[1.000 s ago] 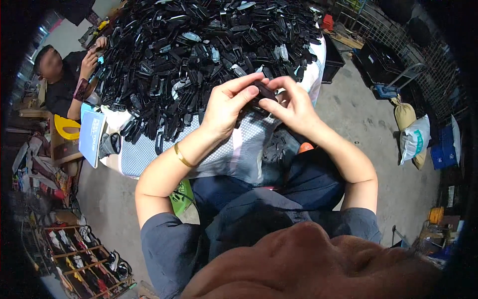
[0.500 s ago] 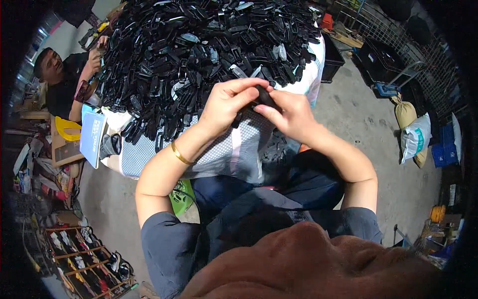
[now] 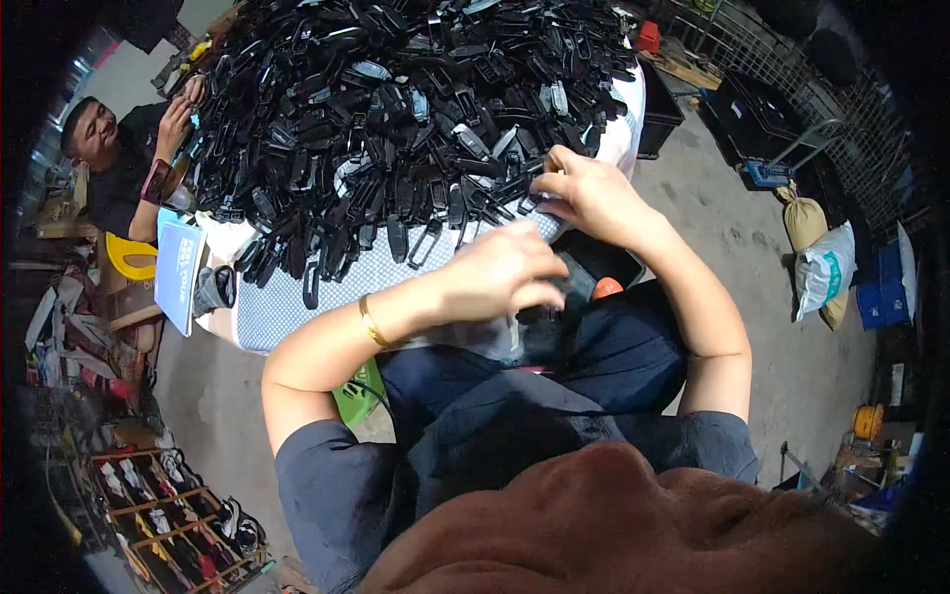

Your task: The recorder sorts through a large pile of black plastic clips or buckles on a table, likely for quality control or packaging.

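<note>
ok so standing here watching, that pile of black plastic pieces is huge, and my eye goes straight to its near edge, because that's where I reckon stuff goes wrong.

Right hand is at the pile's front right corner, fingertips bent in against the pieces there. Can't tell if it's actually pinching one or just poking around. Left hand hangs just in front of the pile, pretty blurry, fingers loosely bent with the thumb apart from them, and I can't see anything in the gap.

The pieces lie every which way and overlap, so pulling one from that edge could drag its neighbours along. The tabletop has a cloth over it, so if a sleeve or forearm snagged that, the front row might slide off. Right in front of the pile, below that corner, there's a dark bin with something orange beside it, so a fumbled piece might end up in there or down by the person's legs.

Also the blue booklet left of the pile sits right on the rim. One elbow bump and it's probably on the floor.
</note>
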The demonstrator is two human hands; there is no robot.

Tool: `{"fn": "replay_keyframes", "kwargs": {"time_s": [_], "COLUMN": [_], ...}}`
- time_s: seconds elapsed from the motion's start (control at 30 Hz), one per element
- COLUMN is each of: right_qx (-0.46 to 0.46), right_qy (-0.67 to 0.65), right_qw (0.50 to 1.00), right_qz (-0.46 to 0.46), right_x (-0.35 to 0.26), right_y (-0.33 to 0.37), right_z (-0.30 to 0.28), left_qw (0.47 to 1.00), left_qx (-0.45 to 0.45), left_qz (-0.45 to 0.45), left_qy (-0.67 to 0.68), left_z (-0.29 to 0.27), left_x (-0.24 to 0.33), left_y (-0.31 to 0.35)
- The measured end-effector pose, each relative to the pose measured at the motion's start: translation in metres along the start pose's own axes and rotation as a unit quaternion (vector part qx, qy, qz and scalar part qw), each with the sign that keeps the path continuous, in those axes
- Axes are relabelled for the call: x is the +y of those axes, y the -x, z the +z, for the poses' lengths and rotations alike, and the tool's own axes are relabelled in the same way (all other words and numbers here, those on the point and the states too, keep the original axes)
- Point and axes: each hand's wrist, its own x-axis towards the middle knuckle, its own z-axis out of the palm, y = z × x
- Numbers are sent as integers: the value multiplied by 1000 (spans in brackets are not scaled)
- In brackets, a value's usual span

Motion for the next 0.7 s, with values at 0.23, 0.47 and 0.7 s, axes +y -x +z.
{"fn": "replay_keyframes", "kwargs": {"time_s": [0.23, 0.47, 0.7], "right_qx": [11, -41, -28], "right_qy": [-36, -52, -91], "right_qw": [999, 997, 995], "right_qz": [-22, -30, -6], "right_x": [9, 22, 25], "right_y": [2, 4, 5], "right_z": [-1, -12, -12], "left_qw": [959, 908, 918], "left_qx": [162, 64, 162], "left_qz": [-83, -163, -139], "left_qy": [-217, -379, -334], "left_z": [-31, -48, -53], "left_x": [-40, -76, -85], "left_y": [-30, -70, -74]}}
